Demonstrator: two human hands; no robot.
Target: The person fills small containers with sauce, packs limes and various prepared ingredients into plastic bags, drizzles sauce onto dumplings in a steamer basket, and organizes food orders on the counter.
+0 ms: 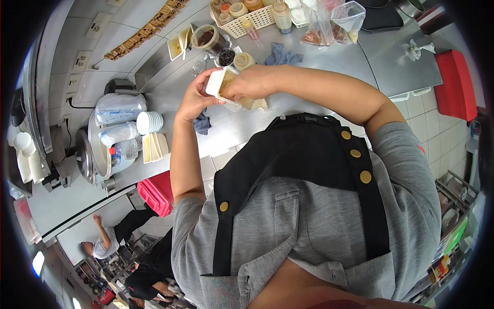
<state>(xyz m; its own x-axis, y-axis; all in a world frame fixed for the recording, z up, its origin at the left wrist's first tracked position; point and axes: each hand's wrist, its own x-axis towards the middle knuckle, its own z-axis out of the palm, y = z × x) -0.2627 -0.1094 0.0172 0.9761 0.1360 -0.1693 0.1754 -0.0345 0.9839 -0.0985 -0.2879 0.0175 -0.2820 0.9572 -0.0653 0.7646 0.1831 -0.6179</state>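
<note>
My left hand (193, 99) is wrapped round a white rectangular container (213, 84), holding it tilted over the steel counter. Inside the container lies a yellowish, crumbly-looking content (227, 78). Over the container's mouth is my right hand (246, 84), its fingers bent down into the content and pressed together; the fingertips are partly hidden, so what they grip cannot be made out. Close behind the container stand a jar of dark content (225, 57) and a tub with a pale lid (243, 61). A pale, paper-like piece (260, 105) shows below my right hand.
A beige basket (254, 23) of sauce bottles and a blue cloth (283, 54) are at the back of the steel counter (339, 64). Stacked white bowls (150, 123) stand left. A red bin (456, 85) is at right. Two other people are at lower left.
</note>
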